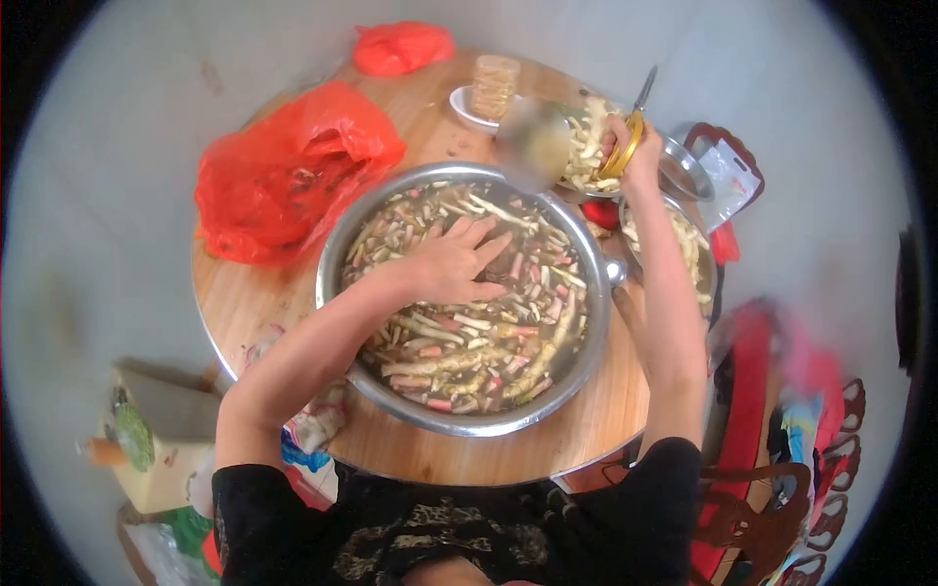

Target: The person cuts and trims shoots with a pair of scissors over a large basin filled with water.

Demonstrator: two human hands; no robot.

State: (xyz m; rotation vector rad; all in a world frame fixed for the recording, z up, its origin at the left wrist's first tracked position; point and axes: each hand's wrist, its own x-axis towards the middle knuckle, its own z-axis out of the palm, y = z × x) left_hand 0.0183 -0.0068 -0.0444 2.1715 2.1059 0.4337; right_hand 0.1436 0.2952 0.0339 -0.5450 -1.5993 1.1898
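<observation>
A large metal basin (598, 337) holds water full of cut whitish and pinkish root pieces (440, 366). Over its middle, my left hand (454, 262) is spread with the fingers apart, touching the floating pieces. At the upper right, my right hand (630, 151) grips scissors (632, 146) by their yellow handles, the dark blades pointing up and away. Just left of that hand lie pale peeled roots (586, 142) in a container partly hidden by a blurred patch. A second bowl of pale pieces (674, 244) sits below my right forearm, partly covered by it.
An open red plastic bag (283, 181) lies at the left on the round wooden table (244, 303), with a smaller red bag (403, 49) at the back. A white dish (474, 109) bears a stacked tan item (495, 86). Chairs (772, 508) stand at the lower right.
</observation>
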